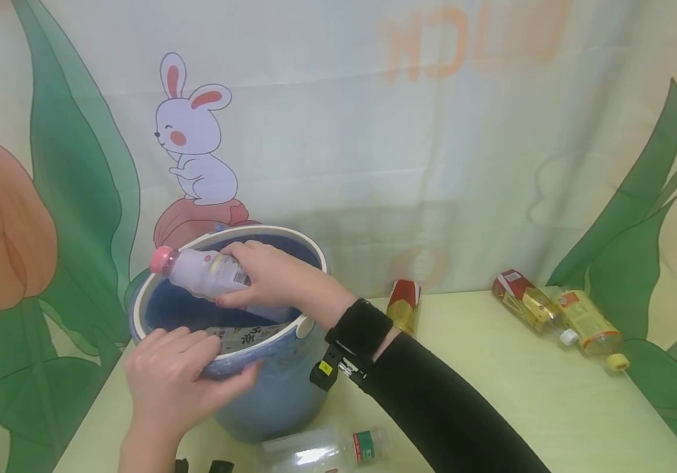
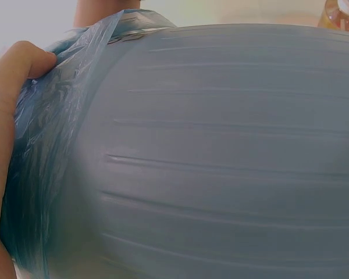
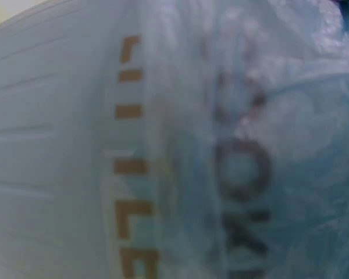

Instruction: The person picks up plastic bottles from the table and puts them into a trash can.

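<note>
My right hand [image 1: 273, 276] grips a plastic bottle [image 1: 196, 270] with a pink cap and a pale label, tilted over the mouth of a blue trash bin [image 1: 279, 394]. My left hand [image 1: 167, 381] holds the bin's near-left rim, its fingers over the edge and its thumb along the outside. In the left wrist view, that thumb [image 2: 32, 58] lies against a thin blue bag [image 2: 52, 133] folded over the rim. A paper-like printed piece shows inside the bin; the rest of the inside is hidden. The right wrist view shows only the bin's lettered side and the bag [image 3: 314, 128].
A clear bottle [image 1: 309, 453] with a green label band lies in front of the bin. Behind my right forearm is a red and gold box [image 1: 403, 303]. Another such box [image 1: 522, 299] and a yellow-labelled bottle [image 1: 589, 318] lie at right. A printed curtain [image 1: 338, 131] hangs behind.
</note>
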Demonstrator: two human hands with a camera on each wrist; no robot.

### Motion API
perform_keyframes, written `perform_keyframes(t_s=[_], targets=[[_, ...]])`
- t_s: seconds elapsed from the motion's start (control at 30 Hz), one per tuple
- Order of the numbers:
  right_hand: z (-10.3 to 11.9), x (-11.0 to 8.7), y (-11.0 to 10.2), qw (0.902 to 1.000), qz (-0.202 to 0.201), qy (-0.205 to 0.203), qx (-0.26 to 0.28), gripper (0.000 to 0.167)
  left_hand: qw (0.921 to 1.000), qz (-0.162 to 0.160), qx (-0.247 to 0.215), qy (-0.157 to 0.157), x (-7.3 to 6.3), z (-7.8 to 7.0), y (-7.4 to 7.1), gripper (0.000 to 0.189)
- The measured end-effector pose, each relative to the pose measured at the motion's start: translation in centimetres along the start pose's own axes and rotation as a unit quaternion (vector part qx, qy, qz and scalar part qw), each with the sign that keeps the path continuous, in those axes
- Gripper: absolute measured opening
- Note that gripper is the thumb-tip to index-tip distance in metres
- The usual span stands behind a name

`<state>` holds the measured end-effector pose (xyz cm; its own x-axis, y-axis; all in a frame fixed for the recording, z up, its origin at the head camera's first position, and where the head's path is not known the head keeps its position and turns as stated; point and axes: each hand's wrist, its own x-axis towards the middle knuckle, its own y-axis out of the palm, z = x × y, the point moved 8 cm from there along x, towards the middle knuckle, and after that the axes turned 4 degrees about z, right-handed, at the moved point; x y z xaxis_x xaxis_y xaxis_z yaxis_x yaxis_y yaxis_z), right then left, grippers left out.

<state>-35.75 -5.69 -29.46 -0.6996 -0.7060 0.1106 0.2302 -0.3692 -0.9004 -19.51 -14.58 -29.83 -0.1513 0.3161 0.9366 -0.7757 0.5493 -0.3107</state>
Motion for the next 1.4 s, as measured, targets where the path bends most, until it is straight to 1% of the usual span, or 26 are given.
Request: perform_keyframes(t_s=[0.23, 0.43, 0.5, 0.7, 0.87, 1.07, 1.3, 1.4], targets=[[0.1, 0.1, 0.3, 0.9993, 0.014, 0.000, -0.033, 0.075, 1.0000, -0.003, -0.005, 0.000, 0.1, 0.1, 0.0, 0.061], [0.1, -0.1, 0.5, 0.9974, 0.028, 0.009, -0.066, 0.071, 0.9999, -0.012, -0.006, 0.001, 0.4, 0.0, -0.1, 0.060], [0.1, -0.1, 0.7, 0.9956, 0.041, 0.014, -0.082, 0.069, 0.9999, -0.015, -0.005, 0.001, 0.6, 0.0, -0.2, 0.060], [-0.1, -0.1, 1.8, 0.9872, 0.097, 0.031, -0.122, 0.070, 0.9997, -0.023, -0.007, 0.000, 0.6, 0.0, -0.3, 0.060], [0.0, -0.1, 2.4, 0.9841, 0.123, 0.030, -0.124, 0.068, 0.9996, -0.026, -0.006, -0.002, 0.5, 0.1, -0.4, 0.062], [0.0, 0.0, 3.0, 0.9811, 0.147, 0.027, -0.123, 0.063, 0.9997, -0.022, -0.005, -0.007, 0.4, 0.2, -0.5, 0.062], [0.2, 0.0, 3.2, 0.9788, 0.157, 0.030, -0.128, 0.061, 0.9996, -0.024, -0.008, -0.008, 0.5, 0.3, -0.8, 0.062], [0.3, -0.1, 3.2, 0.9776, 0.157, 0.030, -0.137, 0.064, 0.9997, -0.023, -0.009, -0.007, 0.6, 0.2, -0.8, 0.062]])
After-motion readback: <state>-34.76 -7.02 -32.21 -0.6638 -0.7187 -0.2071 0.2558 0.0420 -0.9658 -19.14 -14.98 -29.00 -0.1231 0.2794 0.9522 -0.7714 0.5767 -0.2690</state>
